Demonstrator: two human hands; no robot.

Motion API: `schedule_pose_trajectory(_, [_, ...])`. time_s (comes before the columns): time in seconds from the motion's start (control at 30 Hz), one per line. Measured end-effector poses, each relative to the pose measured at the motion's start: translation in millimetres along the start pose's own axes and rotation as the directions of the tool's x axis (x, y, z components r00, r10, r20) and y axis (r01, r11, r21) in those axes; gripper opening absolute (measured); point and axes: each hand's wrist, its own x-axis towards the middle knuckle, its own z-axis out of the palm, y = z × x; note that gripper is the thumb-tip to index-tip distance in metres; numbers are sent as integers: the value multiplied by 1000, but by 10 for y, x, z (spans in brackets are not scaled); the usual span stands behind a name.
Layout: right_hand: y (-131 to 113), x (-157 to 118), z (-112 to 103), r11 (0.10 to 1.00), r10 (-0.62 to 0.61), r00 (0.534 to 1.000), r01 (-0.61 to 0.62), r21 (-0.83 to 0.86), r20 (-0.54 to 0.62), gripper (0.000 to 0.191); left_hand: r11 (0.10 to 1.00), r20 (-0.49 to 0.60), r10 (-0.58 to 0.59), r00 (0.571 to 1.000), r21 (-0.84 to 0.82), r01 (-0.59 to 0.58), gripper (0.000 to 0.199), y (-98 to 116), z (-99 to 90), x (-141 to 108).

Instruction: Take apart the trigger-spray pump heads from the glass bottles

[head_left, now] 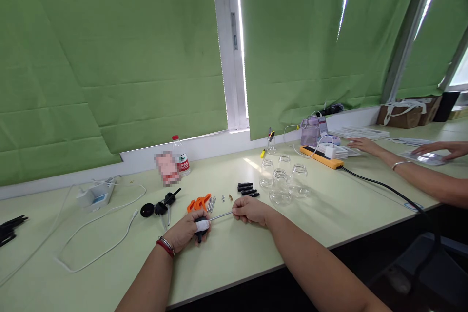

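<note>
My left hand (192, 231), with a white wrap on the thumb, is closed round a black part (199, 237). From that part a thin metal rod (221, 216) extends to the right. The fingertips of my right hand (250, 209) pinch the rod's far end. Just beyond my hands lie orange clips (199, 202), short metal rods (211, 204), small brass pieces (230, 197) and black ribbed pieces (247, 189). Black round parts (161, 208) with metal stems rest left of the clips.
Several clear glass jars (280, 187) stand to the right, near an orange power strip (321, 157). A red-capped bottle (180, 156) is by the wall. White cables (106, 258) cross the left side. Another person's hands (363, 145) are at the far right.
</note>
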Motion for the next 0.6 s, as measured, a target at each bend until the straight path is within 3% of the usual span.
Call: schedule_pose_trajectory(0.6, [-4,-3,6,1000,-3,1000,3,-7,8,18,998,20,11,1000,-57,-10,17,-5,-8,-14])
